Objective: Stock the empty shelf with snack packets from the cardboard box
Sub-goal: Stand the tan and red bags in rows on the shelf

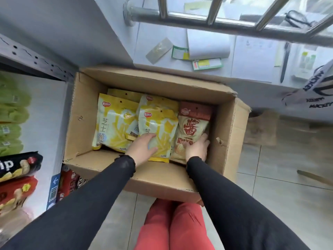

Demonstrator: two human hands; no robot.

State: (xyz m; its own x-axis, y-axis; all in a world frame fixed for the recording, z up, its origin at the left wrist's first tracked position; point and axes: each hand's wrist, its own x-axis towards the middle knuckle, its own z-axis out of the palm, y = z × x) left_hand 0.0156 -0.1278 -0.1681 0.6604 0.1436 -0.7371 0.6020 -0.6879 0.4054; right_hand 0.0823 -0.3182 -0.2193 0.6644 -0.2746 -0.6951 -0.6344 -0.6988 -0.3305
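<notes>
An open cardboard box [86, 109] stands on the floor in front of me, holding several snack packets. My left hand [142, 148] grips the lower left edge of a yellow packet [160, 127] in the box's middle. At the right end of the box, my right hand [197, 148] holds the lower edge of a red-and-cream packet [192, 123]. Another yellow packet [113, 123] lies at the left, with more yellow ones partly hidden behind. The shelf [45, 112] is at my left, a white surface beside the box.
Green packets [10, 114] and black and red chip bags [18, 166] sit on the shelf at far left. A grey counter with papers [207, 46] and a pen lies beyond the box, under a steel railing [216, 20]. A printed bag [315, 87] hangs at right. Tiled floor lies to the right.
</notes>
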